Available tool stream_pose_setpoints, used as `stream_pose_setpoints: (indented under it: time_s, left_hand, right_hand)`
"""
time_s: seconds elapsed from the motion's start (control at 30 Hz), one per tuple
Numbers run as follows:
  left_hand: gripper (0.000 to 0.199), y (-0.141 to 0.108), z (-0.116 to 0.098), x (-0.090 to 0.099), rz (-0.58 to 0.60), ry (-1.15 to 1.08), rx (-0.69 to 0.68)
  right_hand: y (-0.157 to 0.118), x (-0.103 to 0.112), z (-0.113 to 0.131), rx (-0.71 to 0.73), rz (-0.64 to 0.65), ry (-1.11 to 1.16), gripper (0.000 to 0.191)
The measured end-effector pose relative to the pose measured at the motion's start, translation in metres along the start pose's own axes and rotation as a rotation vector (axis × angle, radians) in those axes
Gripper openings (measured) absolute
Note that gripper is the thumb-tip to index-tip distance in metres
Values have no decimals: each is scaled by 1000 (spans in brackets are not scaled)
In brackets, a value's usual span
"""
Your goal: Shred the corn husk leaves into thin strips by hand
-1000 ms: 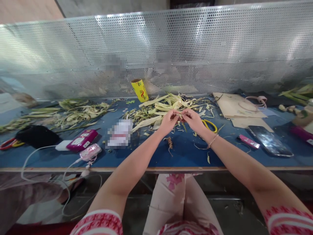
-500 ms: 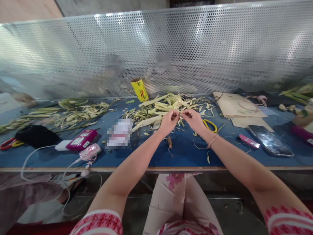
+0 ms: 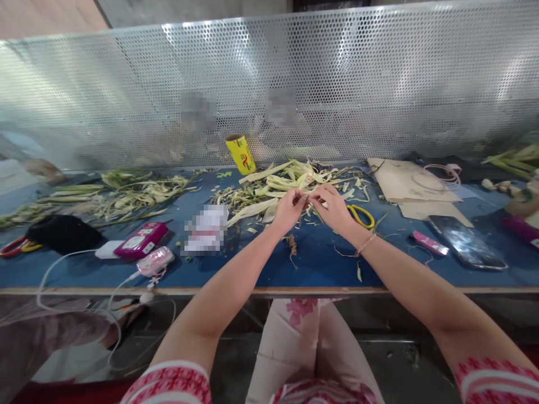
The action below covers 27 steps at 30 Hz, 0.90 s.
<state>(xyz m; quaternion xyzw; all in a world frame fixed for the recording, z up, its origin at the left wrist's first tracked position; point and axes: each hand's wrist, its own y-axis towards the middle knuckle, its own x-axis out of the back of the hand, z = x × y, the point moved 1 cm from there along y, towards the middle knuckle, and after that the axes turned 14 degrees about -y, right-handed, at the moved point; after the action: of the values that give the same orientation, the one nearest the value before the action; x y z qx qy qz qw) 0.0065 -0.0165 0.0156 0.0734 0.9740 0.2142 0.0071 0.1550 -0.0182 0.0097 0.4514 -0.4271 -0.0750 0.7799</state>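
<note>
My left hand (image 3: 290, 209) and my right hand (image 3: 330, 207) meet fingertip to fingertip over the front of a pile of pale green husk strips (image 3: 295, 177). Both are pinched closed on something too small to make out. A small brown twisted bundle (image 3: 292, 244) lies on the blue table below my left hand. Yellow-handled scissors (image 3: 361, 216) rest beside my right wrist, their blades hidden.
A yellow tube (image 3: 241, 154) stands before the perforated metal screen (image 3: 362, 84). At left are more husks (image 3: 143, 196), a black pouch (image 3: 63, 234) and a magenta box (image 3: 141, 240). Brown paper (image 3: 410, 182) and a phone (image 3: 467, 241) lie at right.
My right hand has shifted slightly left and up, its fingers turned more over the fingertips of my left hand. The things on the table have stayed put.
</note>
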Motion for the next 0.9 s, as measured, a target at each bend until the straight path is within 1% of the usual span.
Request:
stream_pose_setpoints:
  time_s: [0.1, 0.23, 0.37, 0.53, 0.6, 0.77, 0.9]
  left_hand:
    - [12, 1, 4, 1, 3, 40, -21]
    - [11, 2, 7, 2, 5, 77, -67]
    - [8, 1, 4, 2, 1, 126, -106]
    - [10, -1, 0, 0, 53, 281, -143]
    - [11, -1, 0, -1, 66, 306, -158]
    - [5, -2, 1, -3, 68, 283, -182]
    - [10, -3, -2, -2, 61, 239, -161]
  right_hand:
    - [1, 1, 2, 51, -36, -48, 9]
    - [3, 0, 2, 104, -18, -59, 9]
    - [3, 1, 1, 93, -40, -62, 10]
    - [3, 1, -1, -2, -3, -37, 12]
    - [3, 0, -4, -55, -3, -4, 13]
    - [3, -2, -4, -194, 32, 129, 14]
    - [5, -2, -1, -319, 74, 253, 15]
